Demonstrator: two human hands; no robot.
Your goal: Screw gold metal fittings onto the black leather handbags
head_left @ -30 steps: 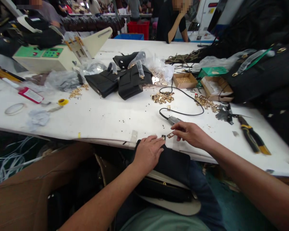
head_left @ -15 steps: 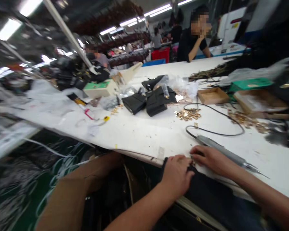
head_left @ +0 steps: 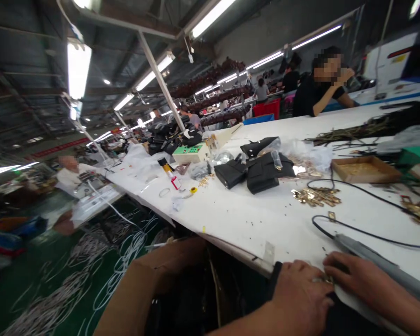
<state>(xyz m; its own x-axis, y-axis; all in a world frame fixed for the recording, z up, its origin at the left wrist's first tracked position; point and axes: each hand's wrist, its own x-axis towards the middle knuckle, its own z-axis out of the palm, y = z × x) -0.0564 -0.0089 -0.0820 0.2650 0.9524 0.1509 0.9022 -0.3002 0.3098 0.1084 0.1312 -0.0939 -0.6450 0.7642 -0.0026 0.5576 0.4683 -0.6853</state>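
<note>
At the table's front edge my left hand is closed over a black bag-like piece that hangs over the edge. Its exact kind cannot be made out. My right hand is beside it, thumb and fingers pinched together close to a small gold-coloured fitting at the left fingertips. Whatever the right fingers hold is hidden. Just behind the right hand lies a grey corded electric screwdriver on the white table.
Gold metal fittings lie in a pile beyond my hands. Black folded bags and a cardboard tray stand farther back. An open cardboard box is below the table edge at left. A person sits across the table.
The view has swung left and up, so the table, hands and screwdriver appear farther right and lower. Both hands stay together at the black piece.
</note>
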